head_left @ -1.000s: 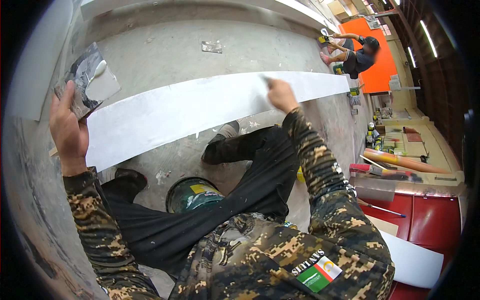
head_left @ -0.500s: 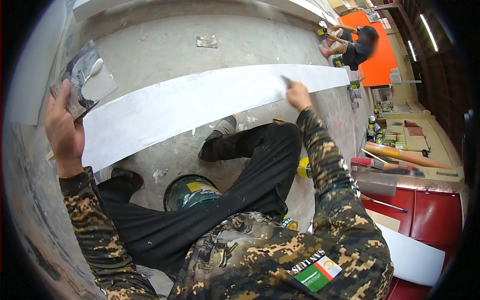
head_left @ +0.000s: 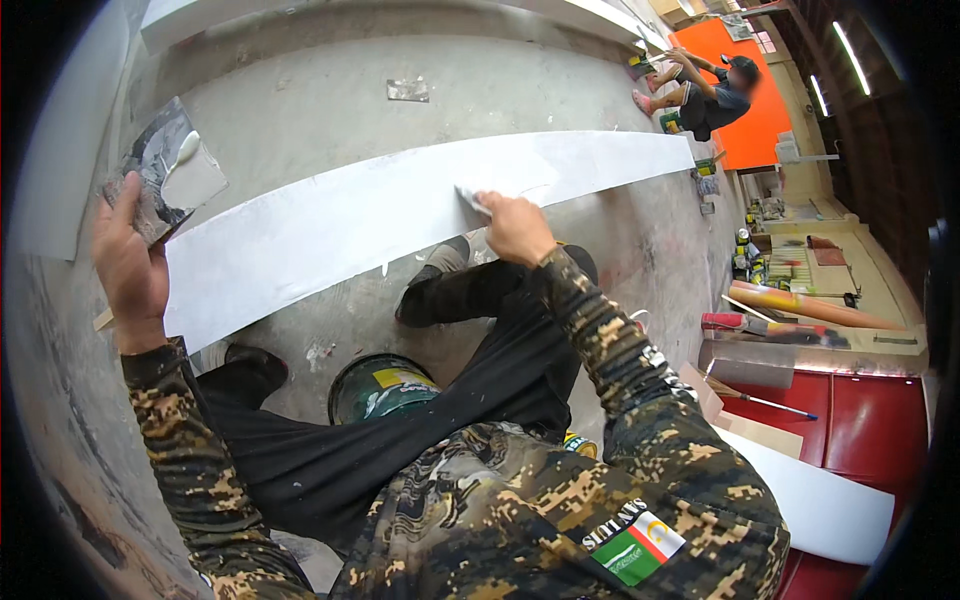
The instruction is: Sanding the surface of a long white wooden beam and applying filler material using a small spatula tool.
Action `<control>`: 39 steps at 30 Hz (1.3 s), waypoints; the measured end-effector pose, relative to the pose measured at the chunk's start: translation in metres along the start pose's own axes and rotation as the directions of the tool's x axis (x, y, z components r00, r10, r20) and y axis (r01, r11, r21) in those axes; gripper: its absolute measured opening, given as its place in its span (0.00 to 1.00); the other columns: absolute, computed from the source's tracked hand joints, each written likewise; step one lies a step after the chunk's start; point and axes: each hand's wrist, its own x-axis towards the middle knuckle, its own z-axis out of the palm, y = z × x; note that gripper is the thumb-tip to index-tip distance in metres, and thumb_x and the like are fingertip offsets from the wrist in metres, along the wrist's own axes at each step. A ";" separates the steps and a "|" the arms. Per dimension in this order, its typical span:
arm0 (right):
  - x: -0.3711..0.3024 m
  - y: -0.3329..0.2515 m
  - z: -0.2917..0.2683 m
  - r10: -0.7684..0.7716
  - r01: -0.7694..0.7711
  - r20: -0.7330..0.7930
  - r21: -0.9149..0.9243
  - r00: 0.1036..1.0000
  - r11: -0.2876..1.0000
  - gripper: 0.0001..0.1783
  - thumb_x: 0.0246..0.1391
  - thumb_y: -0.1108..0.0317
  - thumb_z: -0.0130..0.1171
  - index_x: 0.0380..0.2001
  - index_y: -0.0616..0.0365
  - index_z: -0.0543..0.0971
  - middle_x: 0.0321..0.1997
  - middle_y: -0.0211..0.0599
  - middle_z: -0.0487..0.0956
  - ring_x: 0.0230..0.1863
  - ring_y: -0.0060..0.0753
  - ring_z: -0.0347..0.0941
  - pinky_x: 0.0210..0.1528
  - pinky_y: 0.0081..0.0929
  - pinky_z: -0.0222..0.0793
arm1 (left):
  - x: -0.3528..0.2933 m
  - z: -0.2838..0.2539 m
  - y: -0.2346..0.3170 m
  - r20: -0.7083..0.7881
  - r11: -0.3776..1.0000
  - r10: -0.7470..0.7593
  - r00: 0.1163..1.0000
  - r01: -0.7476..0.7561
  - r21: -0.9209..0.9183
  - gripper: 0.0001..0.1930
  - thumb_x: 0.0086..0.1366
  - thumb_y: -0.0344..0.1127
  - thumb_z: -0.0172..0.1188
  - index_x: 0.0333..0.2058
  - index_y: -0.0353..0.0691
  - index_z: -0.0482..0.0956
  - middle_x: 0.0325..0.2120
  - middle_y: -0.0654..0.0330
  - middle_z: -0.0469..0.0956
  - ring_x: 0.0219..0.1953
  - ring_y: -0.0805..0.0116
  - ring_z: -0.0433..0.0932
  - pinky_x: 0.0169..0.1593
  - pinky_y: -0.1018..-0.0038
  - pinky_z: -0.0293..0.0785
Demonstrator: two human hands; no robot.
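Note:
A long white board (head_left: 400,215) runs across the grey floor in front of me. My right hand (head_left: 515,228) grips a small putty knife (head_left: 470,198) whose blade rests on the board's surface near its middle. My left hand (head_left: 128,268) is raised at the left and holds a flat metal plate (head_left: 165,175) smeared with white and grey putty. My legs in dark trousers and shoes stand just below the board.
A green tin can (head_left: 385,390) sits on the floor between my feet. Another person (head_left: 700,90) sits far back by an orange wall. A scrap of metal (head_left: 408,90) lies beyond the board. Red panels (head_left: 850,420), rolled tubes and tools lie at the right.
My right hand has drawn the putty knife back along the board toward its middle. The left hand with the plate has stayed raised in about the same place.

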 end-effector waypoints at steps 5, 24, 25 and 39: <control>0.005 0.078 -0.040 0.083 -0.081 -0.026 0.080 0.996 0.993 0.20 0.52 0.74 0.50 0.48 0.61 0.79 0.43 0.55 0.81 0.44 0.54 0.79 0.48 0.42 0.74 | 0.005 0.008 -0.002 0.041 0.994 0.040 0.998 -0.035 -0.101 0.17 0.73 0.35 0.50 0.55 0.33 0.70 0.50 0.55 0.76 0.50 0.66 0.79 0.53 0.71 0.78; 0.026 0.204 -0.033 0.395 -0.396 -0.091 0.010 0.914 0.918 0.17 0.49 0.66 0.53 0.36 0.66 0.83 0.40 0.64 0.80 0.47 0.59 0.77 0.52 0.46 0.72 | 0.016 -0.006 -0.016 0.095 0.996 0.008 0.995 0.001 -0.093 0.19 0.75 0.34 0.46 0.59 0.31 0.67 0.55 0.53 0.73 0.54 0.65 0.76 0.57 0.70 0.76; 0.029 0.198 -0.030 0.442 -0.441 -0.080 0.026 0.894 0.897 0.18 0.48 0.66 0.53 0.36 0.67 0.83 0.40 0.65 0.79 0.48 0.59 0.77 0.53 0.45 0.71 | 0.017 -0.009 -0.016 0.086 0.996 0.007 0.996 0.001 -0.088 0.19 0.75 0.34 0.46 0.59 0.31 0.67 0.55 0.53 0.73 0.54 0.65 0.76 0.57 0.70 0.76; -0.039 0.016 -0.021 -0.115 0.107 0.020 0.242 0.993 0.964 0.20 0.52 0.77 0.52 0.49 0.57 0.79 0.41 0.56 0.80 0.41 0.58 0.78 0.45 0.42 0.73 | 0.008 0.000 -0.011 0.079 0.989 -0.004 0.997 0.015 -0.146 0.19 0.75 0.34 0.48 0.59 0.30 0.67 0.56 0.54 0.72 0.54 0.66 0.76 0.57 0.71 0.76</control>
